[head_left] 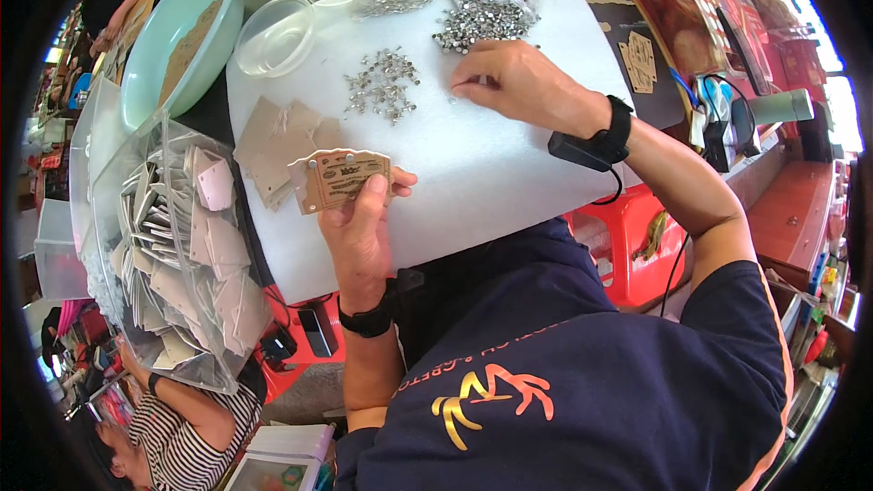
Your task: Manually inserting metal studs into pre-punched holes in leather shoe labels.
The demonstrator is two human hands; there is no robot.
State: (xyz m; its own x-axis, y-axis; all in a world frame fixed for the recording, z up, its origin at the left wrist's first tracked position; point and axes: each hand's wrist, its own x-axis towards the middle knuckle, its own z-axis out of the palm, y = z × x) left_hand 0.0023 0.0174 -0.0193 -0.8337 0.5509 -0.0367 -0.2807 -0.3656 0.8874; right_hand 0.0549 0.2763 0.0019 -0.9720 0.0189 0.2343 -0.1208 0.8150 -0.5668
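My left hand [357, 235] grips a brown printed card [331, 184] with a wavy upper edge, thumb on its face. A few small silvery studs show along the card's edges. Over the white board [509, 164], my right hand [520, 77] is closed in a pinch, and what its fingertips hold is too small to make out. Just beyond it lies a heap of small shiny metal pieces [491, 9], partly on a clear plastic bag. A smaller scatter of silvery metal pieces [382, 84] lies between my hands. Left of the held card is a loose pile of blank greyish cards [277, 138].
A clear box [173, 355] packed with cards stands at the left, near a pale green basin [182, 55]. Clear round tubs [275, 36] sit at the board's far left. Printed cards [638, 62] lie far right. Other people are at left; a red stool [637, 250] is beside me.
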